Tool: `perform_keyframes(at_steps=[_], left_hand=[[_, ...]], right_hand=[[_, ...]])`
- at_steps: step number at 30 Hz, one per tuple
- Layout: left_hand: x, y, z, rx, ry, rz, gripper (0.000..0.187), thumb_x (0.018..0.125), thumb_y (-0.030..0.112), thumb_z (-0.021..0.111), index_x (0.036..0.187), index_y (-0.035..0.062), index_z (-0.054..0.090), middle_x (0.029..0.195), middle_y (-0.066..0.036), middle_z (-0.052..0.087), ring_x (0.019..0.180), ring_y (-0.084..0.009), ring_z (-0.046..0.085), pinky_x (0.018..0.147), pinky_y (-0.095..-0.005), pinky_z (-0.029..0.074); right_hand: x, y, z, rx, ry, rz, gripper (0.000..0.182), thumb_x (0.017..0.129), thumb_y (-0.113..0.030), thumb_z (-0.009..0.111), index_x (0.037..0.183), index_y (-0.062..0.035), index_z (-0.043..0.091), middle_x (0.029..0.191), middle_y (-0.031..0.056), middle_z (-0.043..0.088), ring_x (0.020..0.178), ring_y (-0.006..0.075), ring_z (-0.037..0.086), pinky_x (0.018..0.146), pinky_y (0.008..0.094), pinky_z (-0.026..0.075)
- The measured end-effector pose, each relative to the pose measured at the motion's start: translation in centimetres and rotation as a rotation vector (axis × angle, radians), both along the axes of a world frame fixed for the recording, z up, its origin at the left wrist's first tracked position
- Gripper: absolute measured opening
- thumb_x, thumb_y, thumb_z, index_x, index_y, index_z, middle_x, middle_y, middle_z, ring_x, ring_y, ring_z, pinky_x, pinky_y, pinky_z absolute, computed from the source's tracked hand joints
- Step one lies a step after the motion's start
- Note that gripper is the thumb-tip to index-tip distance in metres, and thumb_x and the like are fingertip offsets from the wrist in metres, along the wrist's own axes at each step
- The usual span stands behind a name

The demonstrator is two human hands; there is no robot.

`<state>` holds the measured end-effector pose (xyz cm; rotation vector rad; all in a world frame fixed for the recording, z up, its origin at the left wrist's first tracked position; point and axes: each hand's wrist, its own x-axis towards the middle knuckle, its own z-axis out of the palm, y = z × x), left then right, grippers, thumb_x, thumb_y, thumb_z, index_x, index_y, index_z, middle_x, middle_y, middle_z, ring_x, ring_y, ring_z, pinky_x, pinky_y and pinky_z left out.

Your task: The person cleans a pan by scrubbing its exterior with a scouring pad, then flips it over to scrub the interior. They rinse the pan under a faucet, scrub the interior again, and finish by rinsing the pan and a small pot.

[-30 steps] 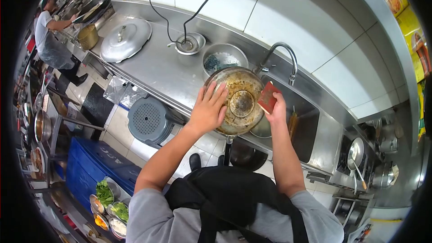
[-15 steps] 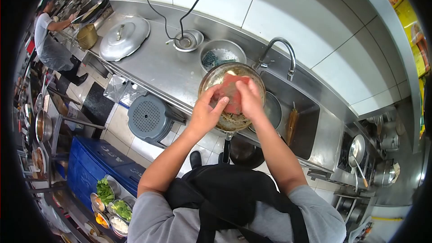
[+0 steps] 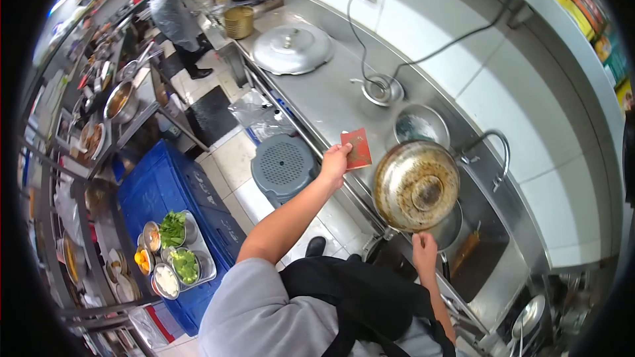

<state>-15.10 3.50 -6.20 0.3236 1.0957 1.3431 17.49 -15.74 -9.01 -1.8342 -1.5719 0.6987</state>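
My left hand (image 3: 337, 162) is closed on a flat red square sheet of what looks like sandpaper (image 3: 357, 148), held by one edge in front of the counter. A round metal pan (image 3: 413, 188) is turned bottom up, over the sink's left side and the counter edge. Brown stains cover its underside, darkest at the centre. My right hand (image 3: 424, 251) has its fingers curled closed at the pan's near rim. Another pan (image 3: 452, 228) sits partly hidden in the sink beneath it.
A steel bowl (image 3: 422, 125), a small bowl (image 3: 382, 90) and a large lid (image 3: 291, 46) stand on the counter. The faucet (image 3: 499, 145) arches over the sink (image 3: 509, 251). A grey stool (image 3: 283, 164) and a blue chest (image 3: 185, 205) bearing vegetable bowls are leftward. Another person (image 3: 175, 10) stands at the back.
The pan has gone from inside up to bottom up. My left hand has drawn away leftward with the red sheet. My right hand has left the sheet for the pan's rim. The view has shifted left.
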Motion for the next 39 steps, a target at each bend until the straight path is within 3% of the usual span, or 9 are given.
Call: perform_keyframes(at_steps=[8, 14, 18, 20, 23, 25, 29, 33, 39], left_hand=[[-1.9, 4.5, -4.9, 0.000, 0.591, -0.065, 0.030, 0.098, 0.031, 0.065, 0.086, 0.0036, 0.066, 0.079, -0.005, 0.066, 0.075, -0.0138, 0.061, 0.072, -0.0340, 0.052], [-2.1, 4.8, -2.7, 0.128, 1.070, -0.261, 0.039, 0.093, 0.037, 0.067, 0.102, -0.0008, 0.068, 0.096, -0.020, 0.071, 0.089, -0.0366, 0.069, 0.082, -0.0431, 0.053], [-2.2, 3.1, -0.6, 0.379, 1.688, -0.176, 0.042, 0.093, 0.035, 0.065, 0.115, -0.0005, 0.064, 0.107, -0.021, 0.069, 0.102, -0.0387, 0.065, 0.089, -0.0438, 0.052], [-0.9, 0.9, 1.1, 0.670, 1.352, -0.249, 0.047, 0.095, 0.034, 0.065, 0.126, -0.0008, 0.058, 0.111, -0.021, 0.066, 0.112, -0.0382, 0.062, 0.093, -0.0430, 0.051], [2.6, -3.3, 1.2, 0.386, 1.107, -0.529, 0.047, 0.100, 0.038, 0.056, 0.122, -0.0032, 0.060, 0.113, -0.020, 0.067, 0.115, -0.0338, 0.061, 0.097, -0.0410, 0.048], [4.4, -3.3, -0.3, 0.173, 0.388, -0.586, 0.051, 0.106, 0.042, 0.046, 0.135, 0.0019, 0.055, 0.126, -0.015, 0.066, 0.120, -0.0258, 0.060, 0.102, -0.0389, 0.048], [4.2, -5.6, 1.6, 0.103, -0.348, -0.646, 0.062, 0.106, 0.054, 0.040, 0.148, 0.0076, 0.044, 0.139, -0.011, 0.060, 0.128, -0.0234, 0.057, 0.112, -0.0446, 0.041], [2.3, -9.0, 1.1, 0.054, -0.443, -0.685, 0.065, 0.103, 0.056, 0.046, 0.147, 0.0080, 0.045, 0.141, -0.013, 0.058, 0.128, -0.0282, 0.058, 0.109, -0.0501, 0.045], [3.1, -9.5, -0.5, -0.034, -0.431, -0.333, 0.059, 0.105, 0.054, 0.044, 0.142, 0.0081, 0.050, 0.137, -0.009, 0.061, 0.125, -0.0240, 0.060, 0.105, -0.0461, 0.048]], right_hand=[[-1.6, -0.4, 0.4, -0.283, 0.917, -0.344, 0.024, 0.100, -0.020, 0.062, 0.113, -0.0004, 0.059, 0.076, -0.0002, 0.050, 0.058, 0.0091, 0.049, 0.055, 0.0340, 0.059], [2.6, 1.8, -2.6, -0.193, 1.134, -0.419, 0.034, 0.099, -0.037, 0.060, 0.118, -0.0091, 0.058, 0.087, -0.0012, 0.051, 0.070, 0.0112, 0.052, 0.072, 0.0452, 0.056], [3.6, 4.8, -2.4, -0.147, 1.130, -0.522, 0.046, 0.102, -0.042, 0.049, 0.134, -0.0086, 0.053, 0.130, 0.0063, 0.057, 0.120, 0.0243, 0.055, 0.101, 0.0472, 0.047], [3.9, 6.7, -2.1, -0.083, 1.224, -0.458, 0.053, 0.104, -0.044, 0.040, 0.143, -0.0082, 0.048, 0.148, 0.0095, 0.049, 0.133, 0.0271, 0.050, 0.109, 0.0462, 0.043], [3.6, 9.3, -0.4, -0.159, 1.437, -0.313, 0.056, 0.104, -0.044, 0.034, 0.144, -0.0078, 0.048, 0.149, 0.0099, 0.049, 0.135, 0.0282, 0.048, 0.111, 0.0452, 0.042], [2.7, 10.9, 0.5, -0.161, 1.432, -0.321, 0.055, 0.104, -0.043, 0.033, 0.143, -0.0073, 0.049, 0.147, 0.0099, 0.051, 0.134, 0.0286, 0.050, 0.111, 0.0460, 0.042], [3.1, 13.5, 3.7, -0.136, 1.292, -0.278, 0.050, 0.105, -0.038, 0.039, 0.138, -0.0037, 0.054, 0.136, 0.0100, 0.061, 0.122, 0.0246, 0.060, 0.104, 0.0397, 0.049], [1.6, 17.1, 11.3, -0.281, 0.982, -0.229, 0.043, 0.107, -0.034, 0.043, 0.129, -0.0022, 0.061, 0.120, 0.0110, 0.069, 0.107, 0.0202, 0.067, 0.093, 0.0367, 0.054], [2.0, 20.5, 8.3, -0.629, 0.671, -0.104, 0.061, 0.099, -0.054, 0.048, 0.124, -0.0014, 0.065, 0.116, 0.0127, 0.070, 0.100, 0.0209, 0.068, 0.089, 0.0382, 0.053]])
